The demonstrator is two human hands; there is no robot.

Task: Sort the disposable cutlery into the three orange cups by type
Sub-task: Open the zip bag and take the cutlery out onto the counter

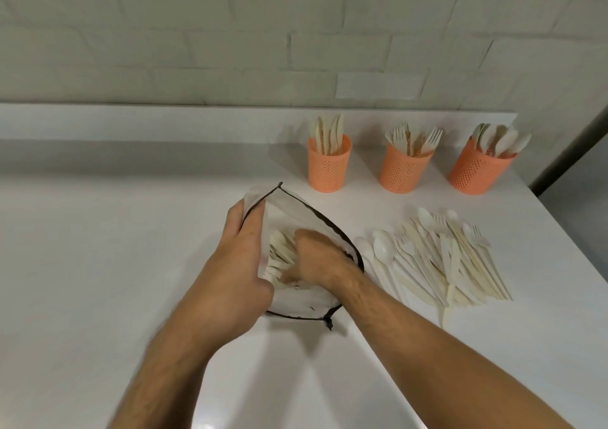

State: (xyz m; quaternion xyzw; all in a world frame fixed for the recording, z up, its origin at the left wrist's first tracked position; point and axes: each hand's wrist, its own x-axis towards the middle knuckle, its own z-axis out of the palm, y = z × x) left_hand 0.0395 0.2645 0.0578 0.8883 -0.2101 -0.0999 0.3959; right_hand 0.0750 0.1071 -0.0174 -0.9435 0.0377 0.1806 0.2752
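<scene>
A white cloth bag (289,208) with a dark rim lies open on the white counter. My left hand (243,257) grips its left edge and holds it open. My right hand (316,257) reaches inside, fingers curled around a bundle of pale cutlery (279,251). A pile of mixed spoons, forks and knives (437,257) lies to the right of the bag. Three orange perforated cups stand at the back: the left cup (329,168) holds knives, the middle cup (403,172) holds forks, the right cup (477,173) holds spoons.
The counter (115,247) ends at a raised ledge and a white brick wall (230,33) behind. Its right edge runs diagonally past the right cup and the pile.
</scene>
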